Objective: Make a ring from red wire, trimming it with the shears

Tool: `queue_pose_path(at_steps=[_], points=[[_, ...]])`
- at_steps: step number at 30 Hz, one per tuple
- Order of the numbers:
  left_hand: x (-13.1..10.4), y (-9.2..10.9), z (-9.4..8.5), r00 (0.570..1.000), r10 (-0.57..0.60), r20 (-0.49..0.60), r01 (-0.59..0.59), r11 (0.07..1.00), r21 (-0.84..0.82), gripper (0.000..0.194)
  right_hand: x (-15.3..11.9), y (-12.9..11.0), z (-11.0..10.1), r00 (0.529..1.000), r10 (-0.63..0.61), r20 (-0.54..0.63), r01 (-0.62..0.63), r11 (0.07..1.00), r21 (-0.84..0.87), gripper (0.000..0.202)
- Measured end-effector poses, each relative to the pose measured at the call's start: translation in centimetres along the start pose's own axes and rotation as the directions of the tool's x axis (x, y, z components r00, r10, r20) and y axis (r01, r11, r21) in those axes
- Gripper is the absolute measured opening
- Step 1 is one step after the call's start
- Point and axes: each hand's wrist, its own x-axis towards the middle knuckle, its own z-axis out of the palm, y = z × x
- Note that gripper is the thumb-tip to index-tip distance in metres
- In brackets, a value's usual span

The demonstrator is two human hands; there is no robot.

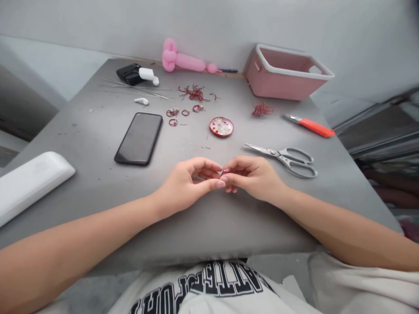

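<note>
My left hand (pixel 193 181) and my right hand (pixel 250 176) meet at the fingertips over the near middle of the grey table. Between them is a small dark red wire piece (pixel 224 172), partly hidden by the fingers. The right thumb and index finger pinch it, and the left fingertips close on its left side. Beyond the hands is a round red-rimmed dish (pixel 221 127) of small beads. Several red wire rings (pixel 172 112) lie to its left, with a pile of red wire bits (pixel 194 93) behind them.
Grey scissors (pixel 281 158) and an orange cutter (pixel 316 127) lie right, before a pink bin (pixel 278 76). A black phone (pixel 139 138) and a white case (pixel 34 185) are left. A red wire bundle (pixel 262 109), earbud (pixel 141 101) and pink balloon (pixel 190 62) are farther back.
</note>
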Motion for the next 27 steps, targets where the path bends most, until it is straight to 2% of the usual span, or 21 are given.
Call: queue_pose_path(at_steps=[3,7,10,15,18,23,27], points=[[0.4,0.3,-0.5,0.995,-0.093,0.023,0.094,0.995,-0.042,0.032,-0.1,-0.3,0.4,0.994,0.106,0.022,-0.108,0.984,0.144,0.038],[0.3,0.8,-0.7,0.991,-0.136,0.008,0.136,0.983,-0.127,0.035,-0.5,-0.9,0.5,0.991,0.118,0.059,-0.130,0.954,0.272,0.036],[0.1,1.1,-0.8,0.987,-0.161,-0.007,0.158,0.972,-0.172,0.040,-0.9,-1.3,0.6,0.985,0.158,0.069,-0.171,0.939,0.298,0.038],[0.3,1.3,-0.9,0.965,-0.237,0.114,0.258,0.939,-0.227,0.041,-1.0,-1.5,0.7,0.965,0.245,0.096,-0.263,0.919,0.294,0.037],[0.3,1.3,-0.7,0.955,-0.261,0.140,0.290,0.921,-0.261,0.039,-0.7,-1.2,0.7,0.966,0.220,0.133,-0.254,0.901,0.352,0.038],[0.1,1.3,-0.6,0.935,-0.232,0.269,0.313,0.896,-0.316,0.040,-1.0,-1.1,1.1,0.949,0.148,0.279,-0.268,0.844,0.465,0.037],[0.0,1.2,-0.8,0.937,-0.226,0.265,0.310,0.888,-0.340,0.042,-1.4,-1.7,1.5,0.945,0.162,0.285,-0.294,0.800,0.522,0.037]])
